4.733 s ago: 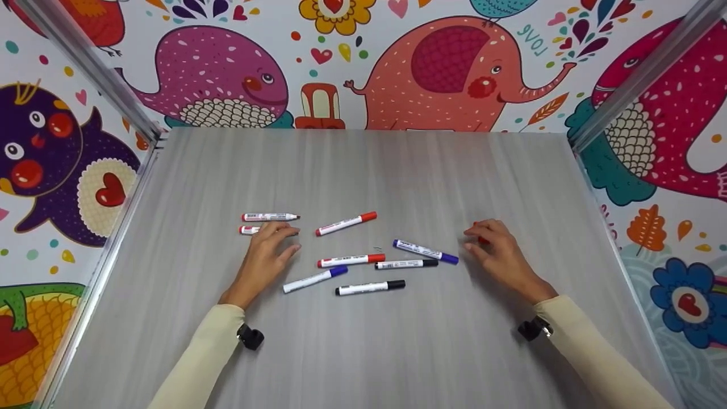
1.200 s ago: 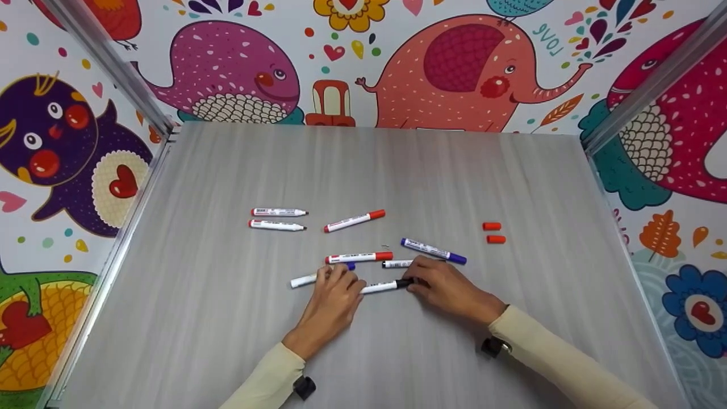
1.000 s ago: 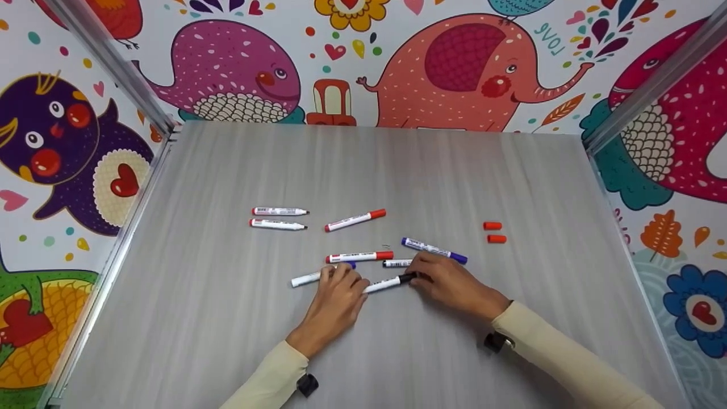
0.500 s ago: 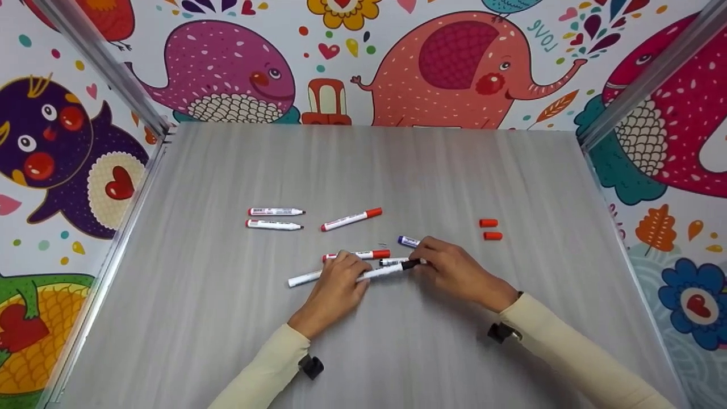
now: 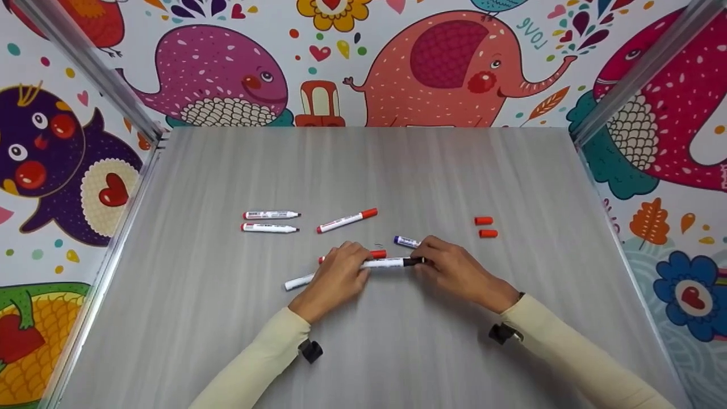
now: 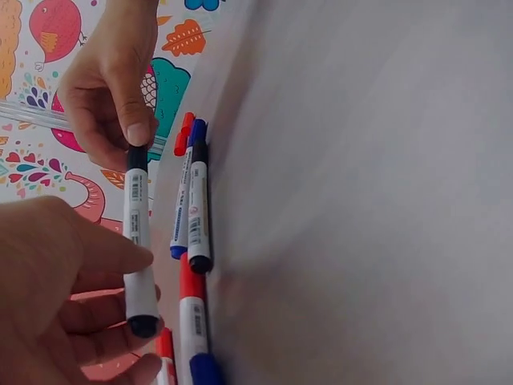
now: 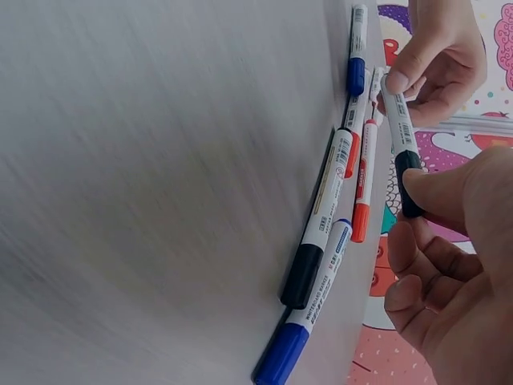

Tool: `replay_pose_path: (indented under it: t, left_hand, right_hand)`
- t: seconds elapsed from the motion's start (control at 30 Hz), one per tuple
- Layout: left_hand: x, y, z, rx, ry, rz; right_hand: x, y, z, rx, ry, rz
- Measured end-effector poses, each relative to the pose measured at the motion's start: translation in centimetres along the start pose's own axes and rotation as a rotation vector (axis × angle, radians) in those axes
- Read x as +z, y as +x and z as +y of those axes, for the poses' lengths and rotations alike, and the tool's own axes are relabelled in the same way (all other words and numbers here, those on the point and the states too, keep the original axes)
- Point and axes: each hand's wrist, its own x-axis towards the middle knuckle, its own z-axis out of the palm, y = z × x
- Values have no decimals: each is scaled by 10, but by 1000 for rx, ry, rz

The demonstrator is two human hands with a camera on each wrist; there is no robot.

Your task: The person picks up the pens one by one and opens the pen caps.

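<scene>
We see one black marker [image 5: 389, 263] lifted off the table [image 5: 369, 363], mid-scene, pinched at both ends. The left hand [image 5: 335, 278] pinches the far end of its barrel from the cap, thumb on one side and fingers on the other. The right hand [image 5: 460, 275] pinches the black cap [image 7: 404, 164], which sits on the barrel. On the table below, we find a second black marker [image 6: 198, 216] close beside a blue marker [image 5: 406, 242]. A red marker [image 5: 377, 254] and another blue marker [image 5: 298, 282] lie partly hidden by the left hand. Farther off, we see a second red marker [image 5: 346, 220] with its cap on, and at far left two uncapped markers [image 5: 270, 228], tips to the right. Two red caps [image 5: 488, 233] lie right, beyond the right hand.
</scene>
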Motion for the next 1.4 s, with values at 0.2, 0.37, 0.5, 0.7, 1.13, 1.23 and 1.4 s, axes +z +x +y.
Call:
replay_pose_path:
  t: [0.2,0.37,0.5,0.7,1.13,1.23,1.4]
  left_hand:
    - [-6,11,2,8,-24,-28]
    - [-7,21,4,56,19,-41]
    - [-7,25,4,111,53,-26]
    - [-6,29,6,133,70,-50]
    - [-12,32,11,138,68,-138]
    - [-14,32,11,141,60,-143]
    - [-15,33,11,148,38,-131]
  right_hand:
    - [-1,0,2,-10,-5,25]
    - [-1,-1,3,-7,-11,47]
    - [-1,0,2,2,-15,47]
    - [2,1,4,4,-20,14]
    - [1,3,-1,51,36,-36]
    - [0,5,-3,57,50,-48]
    - [0,9,-5,53,71,-55]
